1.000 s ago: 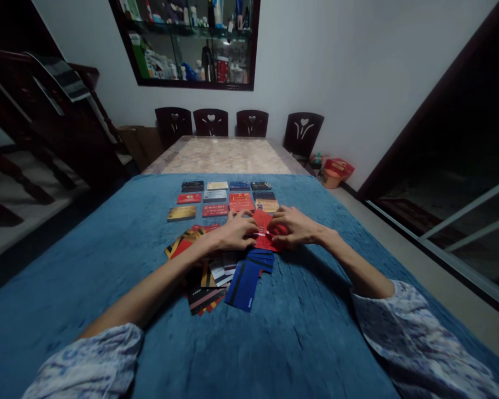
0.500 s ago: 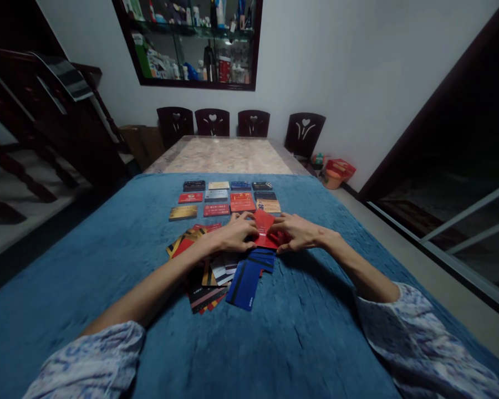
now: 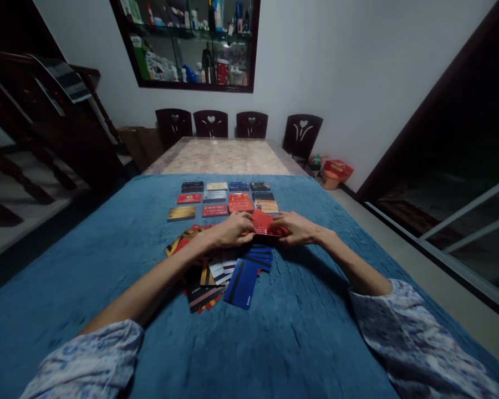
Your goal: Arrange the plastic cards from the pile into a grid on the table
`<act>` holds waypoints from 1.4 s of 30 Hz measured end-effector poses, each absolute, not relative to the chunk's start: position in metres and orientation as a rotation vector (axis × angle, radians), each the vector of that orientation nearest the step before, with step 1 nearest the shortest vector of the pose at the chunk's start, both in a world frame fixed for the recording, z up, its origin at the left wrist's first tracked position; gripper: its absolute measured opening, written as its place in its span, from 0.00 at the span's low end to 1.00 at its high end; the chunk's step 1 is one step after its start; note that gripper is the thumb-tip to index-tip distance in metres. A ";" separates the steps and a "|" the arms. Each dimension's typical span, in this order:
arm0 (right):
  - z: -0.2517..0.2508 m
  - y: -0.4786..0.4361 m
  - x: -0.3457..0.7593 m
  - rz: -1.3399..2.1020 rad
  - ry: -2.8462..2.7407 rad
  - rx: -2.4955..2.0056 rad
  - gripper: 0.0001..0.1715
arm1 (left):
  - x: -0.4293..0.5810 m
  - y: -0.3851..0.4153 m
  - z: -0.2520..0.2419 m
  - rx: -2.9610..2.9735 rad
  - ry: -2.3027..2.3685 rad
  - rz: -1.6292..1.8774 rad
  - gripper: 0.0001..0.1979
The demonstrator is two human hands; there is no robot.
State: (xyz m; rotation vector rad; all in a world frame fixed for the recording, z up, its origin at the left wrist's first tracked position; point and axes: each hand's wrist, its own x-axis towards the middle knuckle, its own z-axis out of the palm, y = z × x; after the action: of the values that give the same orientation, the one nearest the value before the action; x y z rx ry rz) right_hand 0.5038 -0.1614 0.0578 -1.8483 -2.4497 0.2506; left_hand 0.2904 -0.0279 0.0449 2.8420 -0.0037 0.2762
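Between my hands are red cards [image 3: 263, 221], tilted up off the cloth. My left hand [image 3: 236, 228] grips their left side with bent fingers, and my right hand [image 3: 295, 227] has its fingers closed on the right side. Just below them lie fanned blue cards [image 3: 243, 282] with dark stripes. A loose heap of gold, black, white and red cards [image 3: 205, 296] spreads under and around my left forearm. Beyond my hands, neat card stacks stand in rows, among them a gold stack [image 3: 182, 213], a red stack [image 3: 215, 210] and an orange-red stack [image 3: 240, 203].
A blue cloth [image 3: 316, 332] covers the near part of the long table, with its stone-patterned top [image 3: 228, 156] bare beyond. Dark chairs [image 3: 303, 136] line the far end. A wall cabinet [image 3: 195, 86] hangs behind, and an orange bucket [image 3: 331, 180] stands on the floor at right.
The red cards have been drawn together and tipped up, so their lower edge has risen away from the blue cards. My right hand has closed in on them.
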 end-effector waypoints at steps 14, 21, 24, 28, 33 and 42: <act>0.032 -0.148 0.522 0.100 -2.044 -1.635 0.07 | 0.293 -0.004 0.030 2.664 0.076 0.546 0.12; 0.029 -0.146 0.520 0.072 -1.942 -1.557 0.05 | 0.291 -0.003 0.029 2.702 0.186 0.508 0.12; 0.030 -0.146 0.517 0.055 -1.919 -1.526 0.05 | 0.291 -0.005 0.028 2.724 0.207 0.485 0.13; 0.030 -0.146 0.513 0.078 -1.910 -1.463 0.06 | 0.292 -0.007 0.027 2.757 0.189 0.437 0.14; 0.027 -0.144 0.510 0.046 -1.895 -1.412 0.07 | 0.293 -0.005 0.024 2.724 0.210 0.510 0.11; 0.025 -0.144 0.509 -0.354 -1.979 -1.467 0.10 | 0.294 -0.012 0.033 2.607 0.236 0.812 0.15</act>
State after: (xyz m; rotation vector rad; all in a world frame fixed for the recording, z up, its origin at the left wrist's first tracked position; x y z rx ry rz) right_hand 0.5087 -0.1437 0.0250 -1.4673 -1.9786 -0.3543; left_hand 0.2938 -0.0115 0.0328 2.6067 0.2363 0.8120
